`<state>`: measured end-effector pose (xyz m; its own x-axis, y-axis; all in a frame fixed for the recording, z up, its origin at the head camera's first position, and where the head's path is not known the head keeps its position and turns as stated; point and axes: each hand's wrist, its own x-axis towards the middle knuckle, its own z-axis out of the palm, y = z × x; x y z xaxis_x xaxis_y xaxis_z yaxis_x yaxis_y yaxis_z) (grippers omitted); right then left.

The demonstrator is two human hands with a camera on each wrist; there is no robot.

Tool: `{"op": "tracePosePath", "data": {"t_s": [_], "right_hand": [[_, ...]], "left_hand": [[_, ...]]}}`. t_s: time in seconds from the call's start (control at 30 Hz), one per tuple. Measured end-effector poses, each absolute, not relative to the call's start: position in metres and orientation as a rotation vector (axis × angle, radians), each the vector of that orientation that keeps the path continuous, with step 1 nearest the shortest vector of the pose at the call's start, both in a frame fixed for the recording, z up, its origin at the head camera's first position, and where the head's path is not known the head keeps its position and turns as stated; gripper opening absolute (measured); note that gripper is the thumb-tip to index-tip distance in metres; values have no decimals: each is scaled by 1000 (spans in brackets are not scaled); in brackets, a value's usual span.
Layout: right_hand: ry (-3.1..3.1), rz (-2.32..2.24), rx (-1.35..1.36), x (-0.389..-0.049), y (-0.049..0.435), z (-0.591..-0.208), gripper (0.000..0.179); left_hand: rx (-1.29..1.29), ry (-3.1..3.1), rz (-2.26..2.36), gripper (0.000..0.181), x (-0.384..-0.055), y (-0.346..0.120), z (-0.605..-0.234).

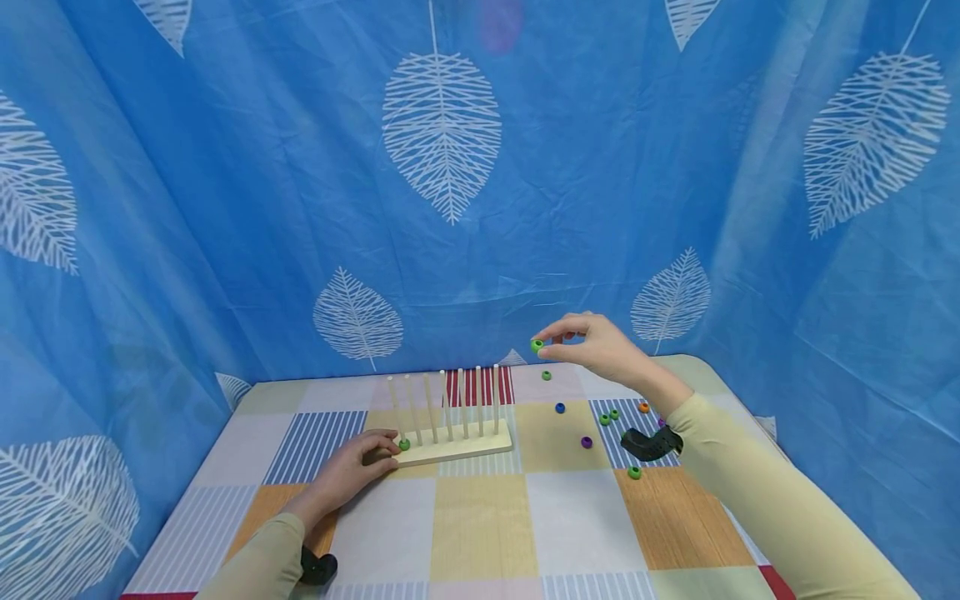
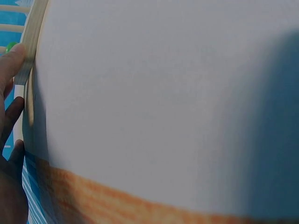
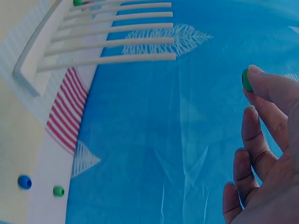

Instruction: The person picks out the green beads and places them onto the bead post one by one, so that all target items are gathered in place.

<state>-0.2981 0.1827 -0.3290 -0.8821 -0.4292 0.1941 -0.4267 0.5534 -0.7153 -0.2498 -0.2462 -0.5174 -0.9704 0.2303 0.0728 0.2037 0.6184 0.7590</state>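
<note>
A wooden peg rack (image 1: 480, 446) with several upright pegs stands on the table. On its leftmost peg, down at the base, sits a green bead (image 1: 404, 445). My left hand (image 1: 348, 471) holds the rack's left end between thumb and fingers, beside that bead. Raised above the table's back edge, to the right of the rack, my right hand (image 1: 596, 343) pinches another green bead (image 3: 247, 80) between thumb and index finger. The right wrist view shows its other fingers loosely bent, and the rack's pegs (image 3: 140, 42) off to the left.
Loose beads lie right of the rack: a blue bead (image 1: 560, 408), a purple bead (image 1: 587, 442), an orange bead (image 1: 643, 407) and several green ones, including a green bead (image 1: 634, 472) nearer the front. A patchwork-patterned cloth (image 1: 480, 525) covers the table. Behind hangs a blue leaf-print curtain (image 1: 525, 250).
</note>
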Motion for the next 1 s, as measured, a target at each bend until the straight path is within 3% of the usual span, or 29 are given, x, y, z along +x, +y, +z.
{"op": "tracePosePath", "data": {"t_s": [1.0], "right_hand": [[2457, -1217, -990, -335, 100, -321, 27]], "left_hand": [[353, 2791, 1313, 10, -249, -246, -515]]}}
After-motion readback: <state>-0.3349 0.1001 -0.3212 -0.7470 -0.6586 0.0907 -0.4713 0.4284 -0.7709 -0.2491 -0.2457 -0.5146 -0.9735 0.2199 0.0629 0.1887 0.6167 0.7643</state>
